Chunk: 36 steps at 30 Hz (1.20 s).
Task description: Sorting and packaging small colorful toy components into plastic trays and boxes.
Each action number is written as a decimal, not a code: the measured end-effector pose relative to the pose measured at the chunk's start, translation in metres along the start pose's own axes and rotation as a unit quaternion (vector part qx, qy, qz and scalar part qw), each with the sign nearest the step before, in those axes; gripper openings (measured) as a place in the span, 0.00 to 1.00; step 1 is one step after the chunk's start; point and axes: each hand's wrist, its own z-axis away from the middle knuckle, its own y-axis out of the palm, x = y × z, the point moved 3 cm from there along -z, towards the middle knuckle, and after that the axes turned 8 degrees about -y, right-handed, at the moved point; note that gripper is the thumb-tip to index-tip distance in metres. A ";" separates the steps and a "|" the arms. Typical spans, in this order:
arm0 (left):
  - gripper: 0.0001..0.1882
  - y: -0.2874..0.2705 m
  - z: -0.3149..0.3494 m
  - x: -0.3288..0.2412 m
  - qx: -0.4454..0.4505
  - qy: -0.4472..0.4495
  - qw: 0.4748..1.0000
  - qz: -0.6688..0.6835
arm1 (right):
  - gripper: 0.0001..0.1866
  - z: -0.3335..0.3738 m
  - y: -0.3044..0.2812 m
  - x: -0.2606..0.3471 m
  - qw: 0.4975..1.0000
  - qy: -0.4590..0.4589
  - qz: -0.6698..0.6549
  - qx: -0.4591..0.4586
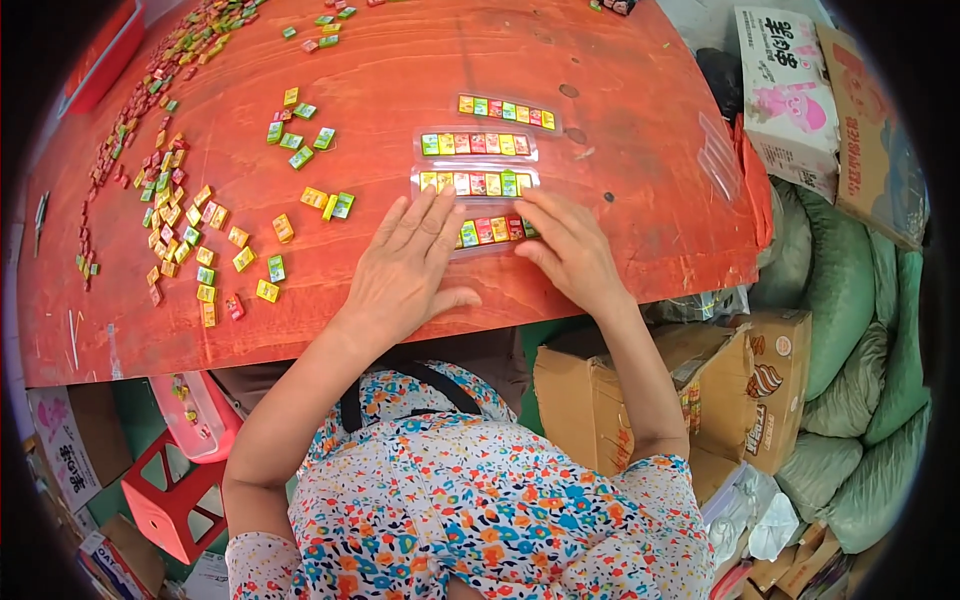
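Note:
Several clear plastic trays lie in a column on the red tabletop, each holding a row of small coloured packs. My left hand (400, 265) is stretched flat, its fingertips on the left end of the third tray (470, 168) from the back. At that tray's right end rest the fingertips of my right hand (573, 248), thumb held apart. Between my hands sits the nearest row of packs (493, 230), partly covered by them. Farther back are a second filled tray (476, 133) and a slightly tilted one (548, 108). Neither hand grips anything.
Loose yellow, green and red packs (165, 230) spread over the left of the table (360, 60). A red bin (103, 60) stands at the far left. Cardboard boxes (570, 400) and green sacks (838, 290) crowd the right; a red stool (165, 500) is below left.

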 end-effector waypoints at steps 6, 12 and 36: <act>0.57 0.000 0.006 -0.003 0.050 0.009 0.999 -0.010 | 0.38 0.014 0.014 0.014 0.986 -0.024 0.098 0.130; 0.54 0.003 0.011 0.003 0.044 0.016 0.998 -0.043 | 0.40 0.015 0.016 0.012 0.985 -0.028 0.093 0.141; 0.11 -0.011 0.006 0.006 -0.046 -0.218 0.955 0.196 | 0.15 0.008 0.000 0.004 0.932 0.300 -0.184 -0.091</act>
